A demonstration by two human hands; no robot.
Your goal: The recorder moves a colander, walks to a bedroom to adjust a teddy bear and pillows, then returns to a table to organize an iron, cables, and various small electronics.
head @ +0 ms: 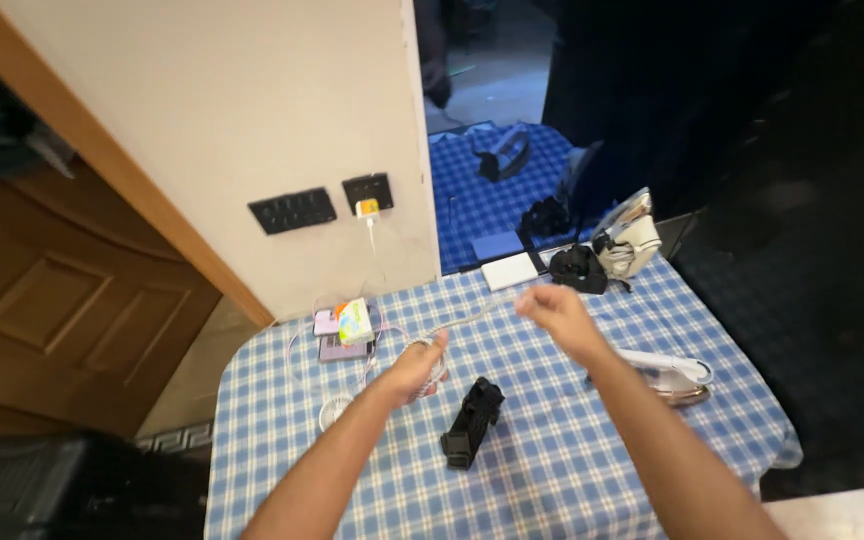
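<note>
Blue-checked counter [552, 450]: both hands, left hand [420, 365] and right hand [552, 310], fingers closed, stretch a white cable [472, 315]; pulling harder could drag the phone [337, 340] off its charger [367, 208].

cable [472, 318] blurred, suitcase [42, 485] cut off

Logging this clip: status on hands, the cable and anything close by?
Left hand and right hand closed on white cable, stretched between them above checked tablecloth. Black strap lies below, apart.
</note>
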